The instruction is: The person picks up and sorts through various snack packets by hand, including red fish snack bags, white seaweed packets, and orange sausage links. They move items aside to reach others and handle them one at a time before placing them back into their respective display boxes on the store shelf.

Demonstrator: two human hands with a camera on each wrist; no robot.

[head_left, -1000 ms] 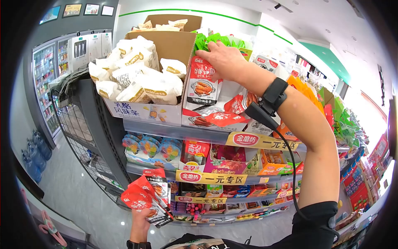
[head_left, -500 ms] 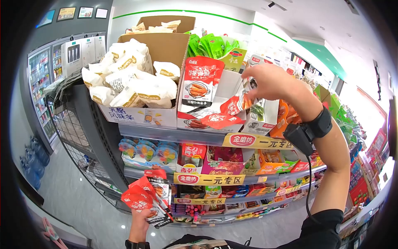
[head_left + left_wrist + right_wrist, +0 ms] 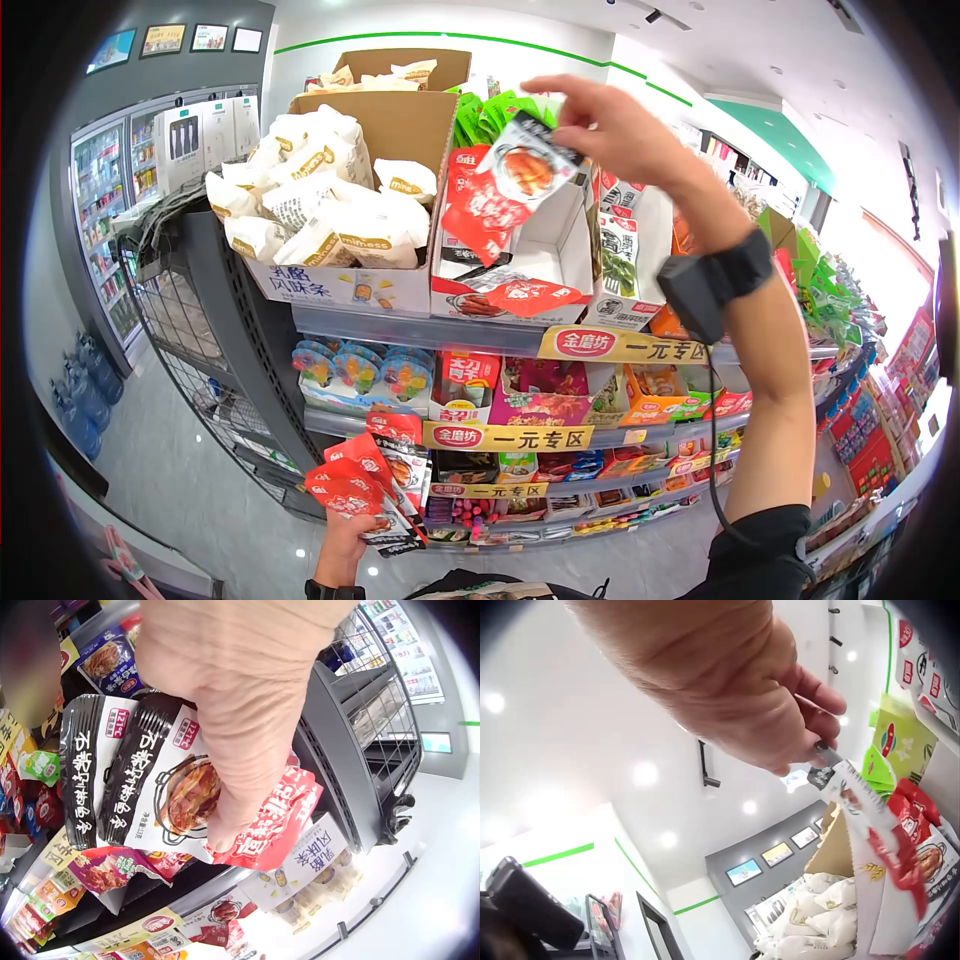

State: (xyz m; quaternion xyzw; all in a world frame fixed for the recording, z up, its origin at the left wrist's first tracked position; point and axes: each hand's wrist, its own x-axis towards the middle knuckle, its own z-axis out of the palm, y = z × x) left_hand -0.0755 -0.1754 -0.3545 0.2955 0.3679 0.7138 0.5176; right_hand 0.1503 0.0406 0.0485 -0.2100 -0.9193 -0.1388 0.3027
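Note:
My right hand (image 3: 615,130) pinches a red, white and black snack packet (image 3: 520,178) by its black end. The packet hangs tilted, red end down, over the left part of a white display box (image 3: 565,235). Behind it, another red-topped packet (image 3: 934,861) stands in the box, partly covered in the head view. Flat along the box's front lies a further packet (image 3: 530,294). Lower down, my left hand (image 3: 345,540) grips a fanned bunch of similar packets (image 3: 365,480), with the thumb across their red ends (image 3: 274,832) in the left wrist view.
Left of the display box stands a carton (image 3: 340,280) of white-wrapped snacks. Green packets (image 3: 490,118) sit behind it, and a box of white-and-green packets (image 3: 618,262) is to its right. Stocked shelves (image 3: 510,437) run below. A wire rack (image 3: 180,320) borders the shelf's left end.
My right hand went from the back-left packet to the box's right side, then came up and left with a packet in its fingers. The left hand shifted slightly with its bunch.

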